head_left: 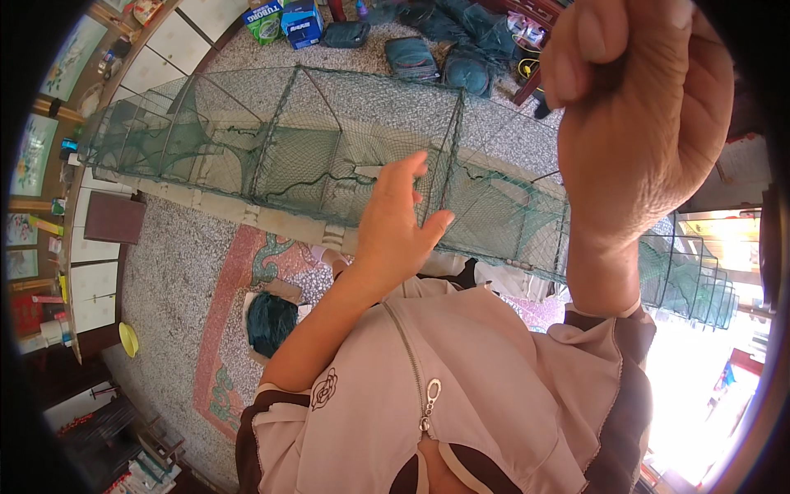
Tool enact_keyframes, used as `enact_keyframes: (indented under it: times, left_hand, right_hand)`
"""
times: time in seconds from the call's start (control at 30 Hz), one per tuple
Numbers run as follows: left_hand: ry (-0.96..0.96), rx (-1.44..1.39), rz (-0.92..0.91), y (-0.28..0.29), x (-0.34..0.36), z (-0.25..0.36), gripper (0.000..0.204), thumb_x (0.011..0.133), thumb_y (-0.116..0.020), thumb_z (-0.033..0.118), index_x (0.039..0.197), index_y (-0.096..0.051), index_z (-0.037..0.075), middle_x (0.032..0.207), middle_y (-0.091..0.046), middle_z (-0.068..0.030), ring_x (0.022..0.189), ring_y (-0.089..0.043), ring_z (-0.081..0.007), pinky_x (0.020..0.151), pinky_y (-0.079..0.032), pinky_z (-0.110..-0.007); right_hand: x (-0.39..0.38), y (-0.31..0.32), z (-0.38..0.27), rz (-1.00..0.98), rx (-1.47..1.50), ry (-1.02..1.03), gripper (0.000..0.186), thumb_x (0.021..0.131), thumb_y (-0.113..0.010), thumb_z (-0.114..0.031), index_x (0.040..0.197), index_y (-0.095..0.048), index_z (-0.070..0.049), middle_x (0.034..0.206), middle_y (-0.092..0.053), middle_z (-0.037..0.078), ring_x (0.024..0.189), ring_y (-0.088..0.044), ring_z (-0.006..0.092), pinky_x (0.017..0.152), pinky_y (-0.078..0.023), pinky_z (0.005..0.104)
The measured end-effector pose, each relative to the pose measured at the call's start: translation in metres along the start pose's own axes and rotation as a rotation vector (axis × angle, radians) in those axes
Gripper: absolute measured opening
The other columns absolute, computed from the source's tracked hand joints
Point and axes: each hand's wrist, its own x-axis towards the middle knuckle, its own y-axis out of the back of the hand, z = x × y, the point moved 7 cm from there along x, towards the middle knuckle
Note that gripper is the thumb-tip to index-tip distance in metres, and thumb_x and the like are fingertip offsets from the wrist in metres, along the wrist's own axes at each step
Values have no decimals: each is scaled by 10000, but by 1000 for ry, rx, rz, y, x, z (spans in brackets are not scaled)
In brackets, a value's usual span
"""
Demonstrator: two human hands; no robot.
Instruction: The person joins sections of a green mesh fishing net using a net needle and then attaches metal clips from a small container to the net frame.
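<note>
A long green mesh net trap (pixel 313 152) with dark ropes and rectangular frames stretches across the view on a pale, long support. My left hand (pixel 399 222) hangs over its middle section, thumb and fingers apart and slightly bent, holding nothing that I can see; whether it touches the mesh I cannot tell. My right hand (pixel 634 123) is raised high at the upper right, close to the camera, fingers curled closed. What it holds, if anything, is hidden.
Folded dark net bundles (pixel 411 58) and two boxes (pixel 300 25) lie beyond the trap. White cabinets (pixel 90 296) line the left, with a brown square panel (pixel 111 218) and a yellow basin (pixel 127 337) nearby. A dark teal bundle (pixel 267 325) lies below. Bright light enters at right.
</note>
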Motion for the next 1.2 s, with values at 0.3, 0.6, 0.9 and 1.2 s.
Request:
enact_keyframes:
  times: [0.3, 0.6, 0.9, 1.2]
  left_hand:
    - [-206, -65, -73, -13, 0, 21, 465, 714, -584, -105, 1145, -509, 54, 1051, -533, -70, 745, -456, -164, 725, -427, -278]
    - [-135, 36, 68, -7, -11, 18, 265, 697, -659, -75, 858, -493, 55, 846, -496, -76, 689, -505, -249, 638, -417, -367]
    - [-278, 204, 120, 5, -7, 21, 269, 640, -765, 11, 701, -505, 44, 699, -528, -76, 655, -526, -256, 578, -404, -360]
    - [-224, 198, 100, 3, -4, 14, 286, 636, -791, 95, 634, -510, 40, 737, -527, -92, 694, -541, -282, 598, -411, -388]
  right_hand:
    - [-9, 10, -24, -157, -261, 22, 186, 1007, -404, -177, 1048, -508, -28, 690, -536, 46, 456, -384, 40, 393, -300, 173]
    - [-46, 21, 5, -287, -480, -303, 90, 965, -464, -59, 1023, -515, -13, 807, -531, 25, 696, -496, 68, 597, -418, 207]
    - [-97, 30, 37, -393, -1096, -340, 49, 816, -626, -106, 855, -606, -84, 790, -583, 69, 766, -581, 296, 632, -464, 384]
    - [-118, 32, 48, -461, -1332, -358, 38, 792, -642, -134, 793, -629, -98, 785, -549, 69, 795, -555, 276, 666, -470, 395]
